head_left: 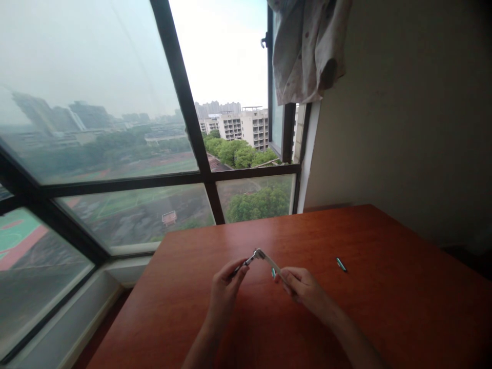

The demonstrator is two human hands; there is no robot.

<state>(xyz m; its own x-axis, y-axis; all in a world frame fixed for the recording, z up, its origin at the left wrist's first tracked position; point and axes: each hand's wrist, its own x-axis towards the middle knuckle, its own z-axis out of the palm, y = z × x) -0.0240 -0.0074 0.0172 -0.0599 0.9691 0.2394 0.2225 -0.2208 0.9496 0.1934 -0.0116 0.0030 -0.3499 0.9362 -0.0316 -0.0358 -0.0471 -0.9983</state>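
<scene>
Above the middle of the table, my left hand [226, 287] is closed on a slim dark-and-silver rod [250, 258], tilted up to the right. My right hand [302, 287] grips a pale, narrow strip [271, 262] that slants up to the left. The two pieces meet at a silvery end [259, 253], forming a peak; whether they are joined or only touching, I cannot tell. Just left of my right fingers shows a small teal piece [273, 273], partly hidden. Another short teal-and-silver stick [341, 264] lies on the table, right of my right hand.
The reddish-brown wooden table [400, 307] reaches to the dark-framed window [209, 177]. An open window pane [282, 128] stands at the right, with a pale cloth [303, 51] hanging over it. A plain wall [384, 128] rises beyond the table's right side.
</scene>
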